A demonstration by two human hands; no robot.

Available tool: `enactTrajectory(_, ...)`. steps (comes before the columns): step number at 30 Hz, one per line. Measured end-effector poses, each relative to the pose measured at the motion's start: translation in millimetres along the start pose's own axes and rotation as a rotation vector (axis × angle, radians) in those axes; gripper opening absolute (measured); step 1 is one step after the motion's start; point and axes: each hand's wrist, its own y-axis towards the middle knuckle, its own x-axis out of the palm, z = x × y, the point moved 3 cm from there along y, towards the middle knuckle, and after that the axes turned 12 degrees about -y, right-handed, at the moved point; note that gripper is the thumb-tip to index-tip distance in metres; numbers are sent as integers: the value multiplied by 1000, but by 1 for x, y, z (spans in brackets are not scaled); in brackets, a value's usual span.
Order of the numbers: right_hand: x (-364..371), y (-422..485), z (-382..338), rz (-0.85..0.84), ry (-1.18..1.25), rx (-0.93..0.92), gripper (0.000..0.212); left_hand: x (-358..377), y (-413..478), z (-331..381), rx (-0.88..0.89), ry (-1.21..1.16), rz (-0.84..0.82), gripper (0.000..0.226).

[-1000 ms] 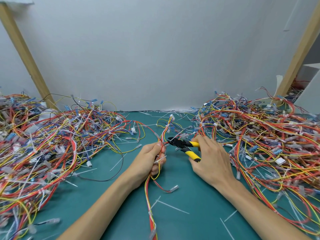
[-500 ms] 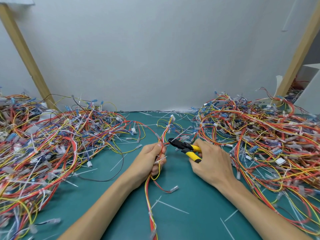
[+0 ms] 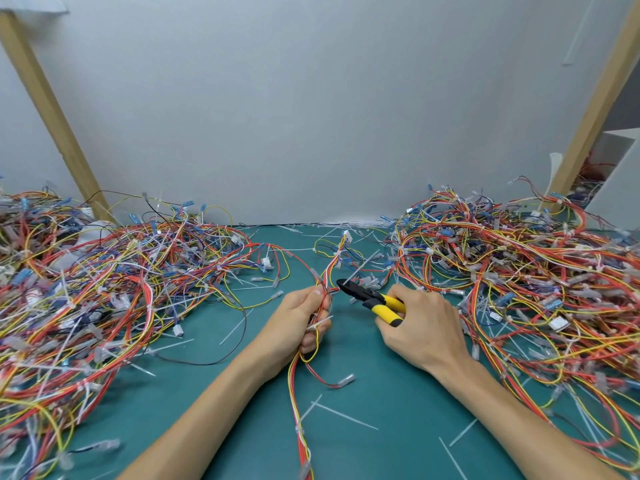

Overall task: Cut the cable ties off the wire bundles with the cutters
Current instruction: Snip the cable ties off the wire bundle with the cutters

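The right hand [image 3: 422, 327] grips one pair of cutters [image 3: 370, 299] by the yellow handles; the left hand [image 3: 298, 323] grips one wire bundle [image 3: 333, 263] just left of the cutters' tip. The cutters' long axis slants, black tip pointing up-left at the bundle. One left heap [image 3: 104, 289] and one right heap [image 3: 519, 278] flank the cutters, both cropped by the frame; the handle ends are hidden in the palm.

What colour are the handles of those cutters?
Yellow with black, on the cutters held in the right hand; the head view shows it.
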Motion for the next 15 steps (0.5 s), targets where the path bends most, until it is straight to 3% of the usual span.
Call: enactTrajectory(15,1,0,1,23,-10,10,25,-3,1,0,2,-10,-19,33)
